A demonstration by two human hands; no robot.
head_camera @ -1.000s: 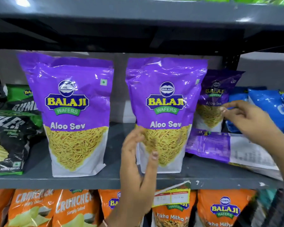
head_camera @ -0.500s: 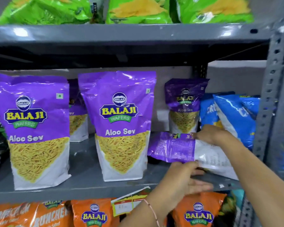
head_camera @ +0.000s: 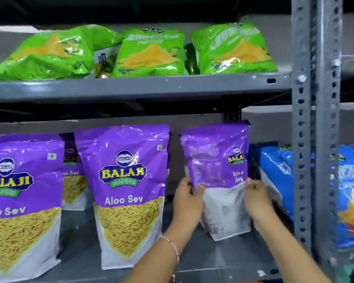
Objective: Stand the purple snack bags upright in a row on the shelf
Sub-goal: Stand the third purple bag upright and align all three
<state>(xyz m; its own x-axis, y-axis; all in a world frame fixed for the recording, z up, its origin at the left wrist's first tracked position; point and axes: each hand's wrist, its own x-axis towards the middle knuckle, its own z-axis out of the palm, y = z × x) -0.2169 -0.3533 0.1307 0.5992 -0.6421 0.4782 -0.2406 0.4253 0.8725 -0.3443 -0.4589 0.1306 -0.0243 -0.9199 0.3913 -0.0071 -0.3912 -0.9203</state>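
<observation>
Two purple Aloo Sev bags stand upright at the front of the grey shelf: one at far left, one in the middle. A smaller-looking purple bag stands behind them. A third front bag is held upright at the right, turned partly sideways, its bottom resting on or just above the shelf. My left hand grips its left edge and my right hand grips its right edge.
Blue snack bags lean right beside the held bag. A perforated grey upright post stands at the right, with more blue bags beyond it. Green bags lie on the shelf above.
The purple bag that lay flat on the shelf has been lifted upright by both hands. My left hand came up to its left edge. The view shifted up and right.
</observation>
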